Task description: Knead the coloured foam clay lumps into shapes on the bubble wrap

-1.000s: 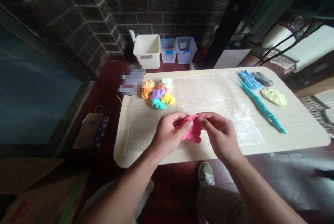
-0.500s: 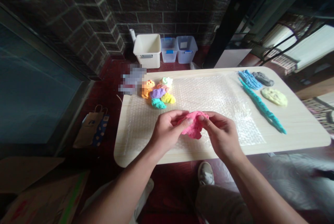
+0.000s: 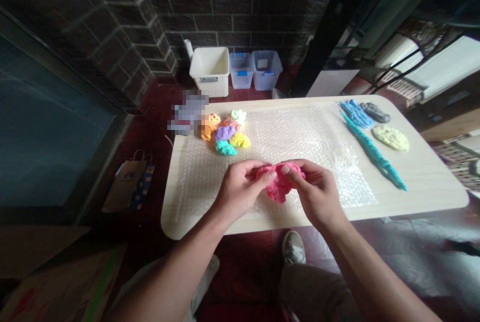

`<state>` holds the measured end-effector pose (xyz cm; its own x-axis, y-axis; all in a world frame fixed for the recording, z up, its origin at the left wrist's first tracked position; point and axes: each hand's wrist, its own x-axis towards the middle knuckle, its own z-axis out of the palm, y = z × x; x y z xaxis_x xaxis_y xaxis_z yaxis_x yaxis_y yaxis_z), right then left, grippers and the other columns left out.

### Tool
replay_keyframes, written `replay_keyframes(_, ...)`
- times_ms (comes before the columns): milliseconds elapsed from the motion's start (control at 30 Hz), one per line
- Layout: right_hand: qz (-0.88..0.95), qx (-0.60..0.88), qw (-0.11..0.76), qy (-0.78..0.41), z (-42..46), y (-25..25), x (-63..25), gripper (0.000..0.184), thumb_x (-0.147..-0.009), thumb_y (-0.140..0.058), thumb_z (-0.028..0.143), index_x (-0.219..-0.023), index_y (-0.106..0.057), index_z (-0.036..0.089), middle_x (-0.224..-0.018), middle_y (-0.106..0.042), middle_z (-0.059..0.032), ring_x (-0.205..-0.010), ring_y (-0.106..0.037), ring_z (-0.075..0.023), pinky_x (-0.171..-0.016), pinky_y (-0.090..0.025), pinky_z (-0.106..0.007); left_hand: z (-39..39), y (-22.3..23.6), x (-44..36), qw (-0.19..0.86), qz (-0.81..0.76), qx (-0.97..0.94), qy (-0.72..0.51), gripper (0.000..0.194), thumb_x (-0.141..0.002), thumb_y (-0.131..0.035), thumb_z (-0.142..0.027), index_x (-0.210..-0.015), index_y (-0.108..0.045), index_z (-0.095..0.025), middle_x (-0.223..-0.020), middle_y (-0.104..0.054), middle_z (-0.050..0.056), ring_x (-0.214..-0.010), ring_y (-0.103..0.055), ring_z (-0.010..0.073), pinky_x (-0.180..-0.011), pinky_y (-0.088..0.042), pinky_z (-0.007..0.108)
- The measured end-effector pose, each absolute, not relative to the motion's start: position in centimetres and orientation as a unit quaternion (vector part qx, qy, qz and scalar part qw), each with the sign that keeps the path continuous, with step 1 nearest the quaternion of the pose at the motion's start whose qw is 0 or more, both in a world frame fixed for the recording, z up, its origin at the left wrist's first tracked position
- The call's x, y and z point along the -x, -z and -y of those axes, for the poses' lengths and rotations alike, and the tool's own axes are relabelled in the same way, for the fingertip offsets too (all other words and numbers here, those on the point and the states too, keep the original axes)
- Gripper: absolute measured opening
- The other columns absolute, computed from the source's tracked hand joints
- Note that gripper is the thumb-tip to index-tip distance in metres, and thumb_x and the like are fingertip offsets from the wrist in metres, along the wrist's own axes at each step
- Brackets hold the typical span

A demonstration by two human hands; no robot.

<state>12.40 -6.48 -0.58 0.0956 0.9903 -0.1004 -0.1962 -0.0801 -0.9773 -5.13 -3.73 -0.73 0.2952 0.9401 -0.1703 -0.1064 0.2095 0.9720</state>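
Observation:
A flattened, ragged lump of pink modelling clay (image 3: pixel 278 188) is held up over the table's near half. My left hand (image 3: pixel 242 184) grips its left side, thumb on the near face and fingers behind. From the right, my right hand (image 3: pixel 317 184) pinches the same piece, its thumb pressing into the upper middle. Beyond my left hand lies a cluster of clay lumps: teal (image 3: pixel 225 148), yellow (image 3: pixel 240 140), purple (image 3: pixel 224 133), orange (image 3: pixel 206 131) and pale green (image 3: pixel 237 115). The fingertips behind the pink clay are hidden.
Bubble wrap (image 3: pixel 292 132) covers much of the pale table (image 3: pixel 431 182). To the right lie a long teal clay roll (image 3: pixel 375 153), blue clay (image 3: pixel 356 113), grey clay (image 3: pixel 375 112) and pale yellow clay (image 3: pixel 390 138). A white bin (image 3: pixel 210 72) and two clear boxes stand behind on the floor.
The pink clay has spread a little wider and hangs slightly lower between my hands. My right thumb has shifted a little left on it. The view has moved slightly.

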Motion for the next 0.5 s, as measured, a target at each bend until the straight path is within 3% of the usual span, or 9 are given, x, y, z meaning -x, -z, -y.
replay_keyframes(100,0.399,0.504,0.546,-0.538,6.49,0.51,-12.38,0.029,-0.081,-0.093,0.041,-0.099,-0.084,0.020,-0.084,-0.080,-0.0053,-0.071,-0.070,-0.0187,-0.065,-0.059,-0.031,3.63,0.61,5.33,0.635,-0.421,-0.509,-0.402,0.032,-0.089,-0.081,-0.042,-0.094,-0.081,-0.011,-0.088,-0.080,0.010,-0.080,-0.073,0.0199,-0.073,-0.057,0.027)
replay_keyframes(333,0.434,0.506,0.506,-0.547,6.64,0.15,-12.38,0.030,-0.083,-0.090,0.046,-0.091,-0.085,0.017,-0.067,-0.074,-0.0039,-0.055,-0.063,-0.0167,-0.052,-0.053,-0.030,3.85,0.63,5.20,0.651,-0.407,-0.504,-0.395,0.029,-0.089,-0.082,-0.041,-0.093,-0.082,-0.012,-0.084,-0.080,0.009,-0.075,-0.073,0.0195,-0.071,-0.057,0.027)
replay_keyframes(500,0.382,0.522,0.551,-0.527,6.40,0.58,-12.37,0.030,-0.083,-0.090,0.047,-0.094,-0.083,0.019,-0.077,-0.076,-0.0045,-0.063,-0.066,-0.0177,-0.058,-0.056,-0.031,3.89,0.42,4.88,0.678,-0.401,-0.463,-0.408,0.040,-0.085,-0.085,-0.046,-0.105,-0.079,-0.012,-0.097,-0.080,0.011,-0.085,-0.074,0.0200,-0.077,-0.059,0.028)
